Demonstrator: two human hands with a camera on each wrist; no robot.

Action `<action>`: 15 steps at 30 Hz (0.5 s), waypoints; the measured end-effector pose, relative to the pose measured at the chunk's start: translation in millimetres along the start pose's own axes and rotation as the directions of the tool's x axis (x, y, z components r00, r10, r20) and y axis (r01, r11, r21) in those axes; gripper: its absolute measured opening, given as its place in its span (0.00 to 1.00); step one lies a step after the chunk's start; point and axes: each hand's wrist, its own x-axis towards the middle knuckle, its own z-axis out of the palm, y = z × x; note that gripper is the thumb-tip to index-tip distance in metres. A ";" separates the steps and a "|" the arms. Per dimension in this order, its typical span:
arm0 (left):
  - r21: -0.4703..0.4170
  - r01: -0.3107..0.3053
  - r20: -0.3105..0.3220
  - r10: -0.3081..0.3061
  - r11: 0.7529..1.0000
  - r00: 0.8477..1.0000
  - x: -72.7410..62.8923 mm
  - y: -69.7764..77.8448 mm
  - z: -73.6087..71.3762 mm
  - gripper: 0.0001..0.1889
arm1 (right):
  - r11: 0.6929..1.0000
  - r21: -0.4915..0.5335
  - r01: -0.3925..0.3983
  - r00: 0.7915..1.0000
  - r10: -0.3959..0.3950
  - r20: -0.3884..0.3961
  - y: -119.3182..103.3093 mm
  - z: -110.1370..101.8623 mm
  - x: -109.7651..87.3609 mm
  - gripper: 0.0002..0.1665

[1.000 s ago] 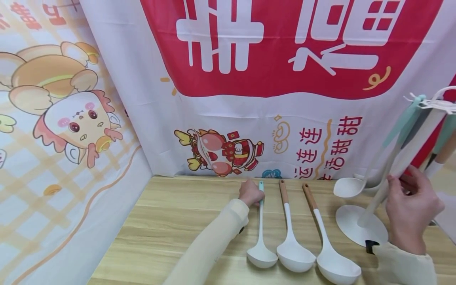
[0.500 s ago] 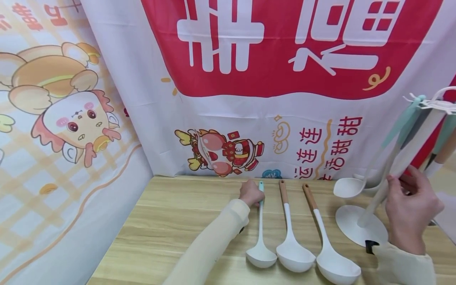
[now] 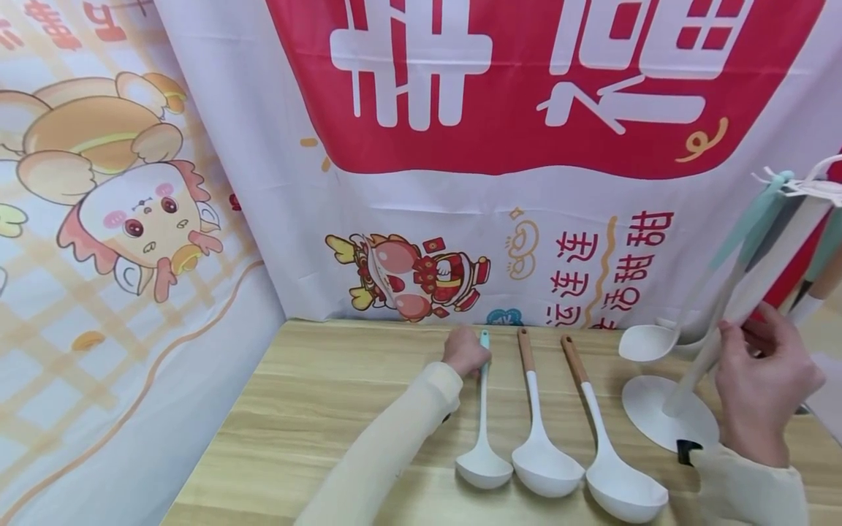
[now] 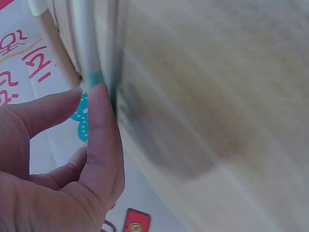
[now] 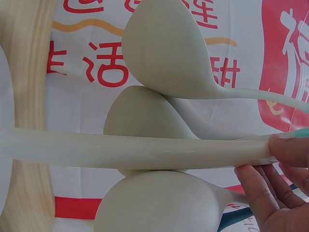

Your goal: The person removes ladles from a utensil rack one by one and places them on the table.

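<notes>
On the table lies a white ladle [image 3: 483, 469] with a teal handle end, its bowl toward me. My left hand [image 3: 465, 352] holds that teal end; in the left wrist view the thumb and fingers [image 4: 102, 140] are at the handle, part of which they hide. To its right lie two larger white ladles with wooden handles, a middle one [image 3: 547, 475] and a right one [image 3: 625, 494]. My right hand [image 3: 764, 383] grips the pole of a white utensil stand [image 5: 125, 152], thumb on one side and fingers on the other.
From the stand hang several utensils, among them a white ladle [image 3: 646, 343] with a teal handle. The stand's round base [image 3: 647, 409] rests on the wooden table [image 3: 296, 409]. Printed cloth [image 3: 408, 197] hangs behind the table and along its left side.
The teal-handled ladle's bowl shifted very slightly left early on. Since then the head view has tilted a little; both hands keep their hold and place.
</notes>
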 end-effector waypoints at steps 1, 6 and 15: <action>-0.004 -0.006 0.002 0.006 1.000 1.000 -2.8 3.0 -1.7 0.10 | 1.000 -0.005 -0.007 1.000 0.007 0.004 -0.7 -0.5 -0.3 0.22; 0.002 -0.112 0.018 0.112 0.994 0.994 -9.8 24.3 -6.8 0.23 | 1.000 0.001 -0.022 1.000 0.022 0.019 -0.7 -1.0 0.1 0.23; -0.029 -0.416 -0.096 0.412 0.909 0.906 -29.5 92.0 -4.2 0.12 | 0.999 0.041 -0.023 1.000 0.023 0.003 1.4 0.4 1.7 0.22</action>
